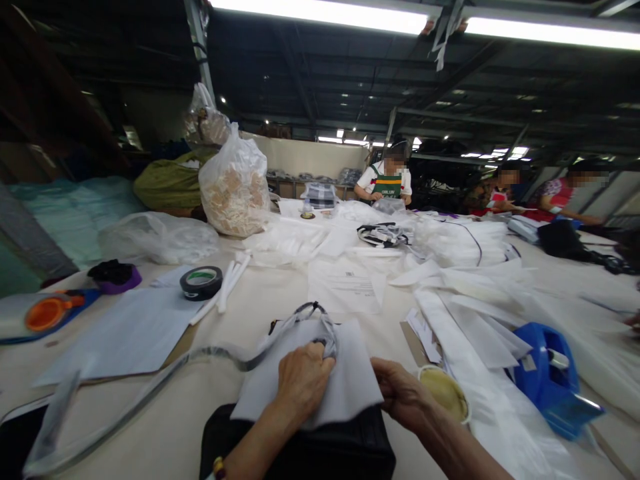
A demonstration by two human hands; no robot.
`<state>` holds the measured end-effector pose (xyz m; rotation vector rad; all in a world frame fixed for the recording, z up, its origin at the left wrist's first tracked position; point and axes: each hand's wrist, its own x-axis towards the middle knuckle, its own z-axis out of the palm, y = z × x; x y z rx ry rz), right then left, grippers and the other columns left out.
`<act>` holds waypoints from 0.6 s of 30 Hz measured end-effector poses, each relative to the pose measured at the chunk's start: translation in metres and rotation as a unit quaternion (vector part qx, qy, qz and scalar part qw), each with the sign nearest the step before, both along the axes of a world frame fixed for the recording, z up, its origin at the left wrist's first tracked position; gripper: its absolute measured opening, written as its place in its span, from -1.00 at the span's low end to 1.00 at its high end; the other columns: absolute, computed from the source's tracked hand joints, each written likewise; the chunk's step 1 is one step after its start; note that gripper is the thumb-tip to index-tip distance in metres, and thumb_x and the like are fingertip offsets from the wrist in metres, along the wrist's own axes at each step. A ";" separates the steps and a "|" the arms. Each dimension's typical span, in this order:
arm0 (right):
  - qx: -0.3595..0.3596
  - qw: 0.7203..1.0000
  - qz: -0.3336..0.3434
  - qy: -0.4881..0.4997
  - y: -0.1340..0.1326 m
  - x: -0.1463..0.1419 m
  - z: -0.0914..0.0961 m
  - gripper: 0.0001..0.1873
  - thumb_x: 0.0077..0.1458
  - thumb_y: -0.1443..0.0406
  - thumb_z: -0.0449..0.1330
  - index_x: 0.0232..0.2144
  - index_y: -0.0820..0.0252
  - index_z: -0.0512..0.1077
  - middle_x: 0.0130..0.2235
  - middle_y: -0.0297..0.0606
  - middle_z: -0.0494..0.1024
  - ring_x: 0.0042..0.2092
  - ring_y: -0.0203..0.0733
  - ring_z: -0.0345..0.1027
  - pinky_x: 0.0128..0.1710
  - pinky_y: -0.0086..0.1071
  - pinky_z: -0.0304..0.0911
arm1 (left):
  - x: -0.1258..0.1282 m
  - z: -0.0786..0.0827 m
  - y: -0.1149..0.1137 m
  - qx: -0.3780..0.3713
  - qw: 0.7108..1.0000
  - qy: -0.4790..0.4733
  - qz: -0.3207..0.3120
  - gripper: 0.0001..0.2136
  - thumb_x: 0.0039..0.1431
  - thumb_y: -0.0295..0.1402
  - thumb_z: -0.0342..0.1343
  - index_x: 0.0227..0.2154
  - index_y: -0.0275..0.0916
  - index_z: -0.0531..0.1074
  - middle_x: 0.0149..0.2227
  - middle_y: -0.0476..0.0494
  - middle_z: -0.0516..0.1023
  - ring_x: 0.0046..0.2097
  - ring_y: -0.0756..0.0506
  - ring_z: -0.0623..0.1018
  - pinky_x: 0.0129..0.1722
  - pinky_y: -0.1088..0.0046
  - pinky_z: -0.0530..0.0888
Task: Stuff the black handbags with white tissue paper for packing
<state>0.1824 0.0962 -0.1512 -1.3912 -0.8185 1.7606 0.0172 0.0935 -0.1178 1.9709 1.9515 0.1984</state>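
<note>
A black quilted bag (320, 450) lies at the near edge of the table, partly under a white sheet of wrapping paper (350, 373). My left hand (303, 383) rests on the paper with its fingers closed round the grey strap (220, 353), which loops away to the left across the table. My right hand (400, 393) grips the right edge of the white paper, fingers curled.
A blue tape dispenser (550, 380) and a roll of tape (445, 393) lie right of my hands. A black tape roll (201, 282), white sheets, plastic bags and an orange-lidded item (47, 313) are spread over the table (250, 307). Three people work at the far end.
</note>
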 end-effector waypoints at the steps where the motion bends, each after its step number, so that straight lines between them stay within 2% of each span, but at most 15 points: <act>1: 0.008 1.000 -0.019 0.023 -0.003 0.001 0.000 -0.66 -0.37 0.26 0.19 -0.75 0.14 0.02 -0.72 -0.61 -0.07 -0.65 -0.52 -0.40 -0.66 -0.51 -0.41 | 0.000 0.000 0.000 -0.001 1.000 0.001 -0.001 -0.76 0.09 -0.29 -0.15 -0.44 -0.20 0.43 -0.30 -0.18 0.57 -0.21 -0.20 0.53 -0.30 0.38 0.35; 3: 0.027 0.996 -0.060 0.066 -0.011 0.005 0.000 -0.63 -0.43 0.22 0.25 -0.73 0.15 0.07 -0.70 -0.63 -0.10 -0.65 -0.52 -0.41 -0.68 -0.53 -0.37 | 0.000 0.000 0.000 -0.004 1.000 0.002 -0.003 -0.76 0.08 -0.29 -0.14 -0.44 -0.20 0.43 -0.30 -0.17 0.57 -0.20 -0.20 0.53 -0.30 0.38 0.35; 5: 0.060 0.988 -0.097 0.101 -0.024 0.009 0.003 -0.63 -0.45 0.19 0.32 -0.66 0.17 0.19 -0.68 -0.60 -0.03 -0.65 -0.51 -0.32 -0.67 -0.55 -0.25 | -0.001 -0.001 0.000 -0.005 1.000 0.003 -0.005 -0.76 0.08 -0.30 -0.14 -0.44 -0.20 0.43 -0.30 -0.16 0.57 -0.20 -0.19 0.53 -0.29 0.38 0.34; 8: 0.147 0.980 -0.108 0.081 -0.047 0.014 0.010 -0.66 -0.40 0.16 0.37 -0.51 0.15 0.39 -0.59 -0.43 0.28 -0.57 -0.38 0.08 -0.56 -0.48 0.07 | -0.001 -0.001 0.000 -0.009 1.000 0.003 -0.009 -0.77 0.08 -0.30 -0.13 -0.43 -0.19 0.44 -0.30 -0.15 0.57 -0.21 -0.18 0.53 -0.29 0.39 0.35; 10: 0.247 0.967 -0.070 -0.003 -0.059 0.016 0.019 -0.71 -0.34 0.14 0.36 -0.52 0.15 0.46 -0.47 -0.27 0.42 -0.44 -0.20 0.26 -0.44 -0.37 0.19 | -0.001 -0.002 0.000 -0.011 1.000 0.001 -0.014 -0.76 0.07 -0.30 -0.13 -0.43 -0.18 0.44 -0.29 -0.15 0.57 -0.20 -0.17 0.53 -0.28 0.40 0.35; 11: 0.311 0.949 -0.030 -0.048 -0.064 0.015 0.025 -0.76 -0.30 0.14 0.34 -0.55 0.13 0.47 -0.44 -0.23 0.45 -0.40 -0.14 0.29 -0.40 -0.33 0.21 | -0.001 -0.003 0.000 -0.013 1.000 0.000 -0.016 -0.76 0.07 -0.30 -0.13 -0.42 -0.18 0.44 -0.28 -0.15 0.57 -0.19 -0.16 0.52 -0.27 0.40 0.35; 13: 0.420 0.897 0.078 -0.117 -0.069 0.012 0.037 -0.90 -0.19 0.19 0.29 -0.56 0.07 0.50 -0.39 -0.18 0.51 -0.31 -0.06 0.34 -0.28 -0.26 0.23 | 0.000 -0.004 -0.001 -0.016 1.000 -0.004 -0.019 -0.76 0.07 -0.31 -0.13 -0.40 -0.19 0.45 -0.27 -0.15 0.56 -0.17 -0.16 0.52 -0.25 0.41 0.35; 14: 0.453 0.871 0.134 -0.135 -0.070 0.010 0.042 -0.96 -0.12 0.24 0.26 -0.53 0.04 0.51 -0.36 -0.19 0.54 -0.26 -0.04 0.35 -0.21 -0.24 0.21 | 0.000 -0.005 -0.001 -0.018 1.000 -0.006 -0.020 -0.76 0.07 -0.31 -0.12 -0.39 -0.19 0.46 -0.26 -0.15 0.56 -0.17 -0.15 0.52 -0.24 0.41 0.34; 15: 0.467 0.855 0.173 -0.144 -0.069 0.006 0.046 -0.93 -0.08 0.28 0.22 -0.48 0.01 0.52 -0.33 -0.20 0.55 -0.22 -0.05 0.35 -0.15 -0.23 0.19 | 0.000 -0.006 -0.001 -0.021 1.000 -0.007 -0.020 -0.76 0.08 -0.31 -0.12 -0.38 -0.19 0.46 -0.25 -0.15 0.56 -0.16 -0.15 0.51 -0.22 0.41 0.34; 16: 0.462 0.854 0.188 -0.148 -0.067 0.003 0.049 -0.90 -0.04 0.31 0.19 -0.43 0.01 0.51 -0.31 -0.23 0.55 -0.20 -0.07 0.35 -0.12 -0.24 0.18 | 0.001 -0.007 -0.001 -0.025 0.999 -0.009 -0.019 -0.76 0.08 -0.31 -0.11 -0.37 -0.18 0.46 -0.24 -0.15 0.56 -0.15 -0.14 0.51 -0.21 0.42 0.34; 18: 0.399 0.895 0.141 -0.139 -0.060 -0.005 0.049 -0.90 0.01 0.28 0.17 -0.37 0.04 0.47 -0.31 -0.27 0.52 -0.24 -0.15 0.34 -0.18 -0.33 0.19 | 0.001 -0.008 -0.001 -0.033 0.999 -0.011 -0.016 -0.76 0.08 -0.30 -0.11 -0.35 -0.17 0.46 -0.22 -0.14 0.55 -0.13 -0.13 0.50 -0.19 0.43 0.33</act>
